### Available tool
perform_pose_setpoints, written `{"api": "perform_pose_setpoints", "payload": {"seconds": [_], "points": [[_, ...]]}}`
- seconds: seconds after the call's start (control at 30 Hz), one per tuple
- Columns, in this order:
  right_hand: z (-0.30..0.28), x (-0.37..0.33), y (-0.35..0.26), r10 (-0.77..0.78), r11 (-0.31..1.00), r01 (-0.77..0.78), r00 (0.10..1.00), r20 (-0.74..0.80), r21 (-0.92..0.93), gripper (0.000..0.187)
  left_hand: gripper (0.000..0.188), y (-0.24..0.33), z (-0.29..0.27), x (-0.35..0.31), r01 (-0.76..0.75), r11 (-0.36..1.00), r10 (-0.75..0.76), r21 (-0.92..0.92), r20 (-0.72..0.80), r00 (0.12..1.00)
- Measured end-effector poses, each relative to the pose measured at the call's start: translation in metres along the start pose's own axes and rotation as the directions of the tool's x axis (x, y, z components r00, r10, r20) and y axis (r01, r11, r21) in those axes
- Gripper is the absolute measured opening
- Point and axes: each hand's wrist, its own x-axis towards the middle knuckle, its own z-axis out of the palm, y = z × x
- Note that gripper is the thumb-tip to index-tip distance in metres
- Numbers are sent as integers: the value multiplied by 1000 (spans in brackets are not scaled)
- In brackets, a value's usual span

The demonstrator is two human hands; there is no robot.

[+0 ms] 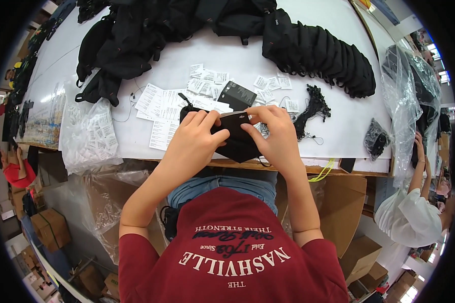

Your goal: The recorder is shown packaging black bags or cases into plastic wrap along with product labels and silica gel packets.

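At the table's near edge, a flat black card (234,122), likely a hang tag, is held level between my two hands. My left hand (199,135) has its fingers curled at the card's left side. On the right edge, my right hand (274,132) pinches it between thumb and fingers. Black fabric (240,150), part of a bag or pouch, lies under the card and overhangs the edge. Just beyond the hands is a stack of black printed cards (236,96). White printed sheets (162,106) spread to the left of them.
Black bags (323,55) are lined up at the far right, with more heaped black bags (131,43) at the far left. Small white labels (207,81), a bundle of black strings (313,108) and a plastic bag of labels (91,131) lie around. A co-worker's sleeve (407,217) shows right.
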Motion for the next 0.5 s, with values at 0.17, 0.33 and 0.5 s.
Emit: {"api": "perform_pose_setpoints", "payload": {"seconds": [0.17, 0.33, 0.5], "points": [[3, 1, 14, 173, 974, -155, 979, -104, 167, 22, 16, 0, -3, 1, -16, 1000, 16, 5, -10, 1000], [-2, -1, 17, 274, 939, -246, 957, -90, 239, 22, 19, 2, 2, 6, -55, 998, 56, -39, 30, 998], [-6, -3, 5, 93, 995, -97, 991, 97, 35, 19, 18, 3, -4, 10, -20, 998, 15, -61, -79, 997]]}}
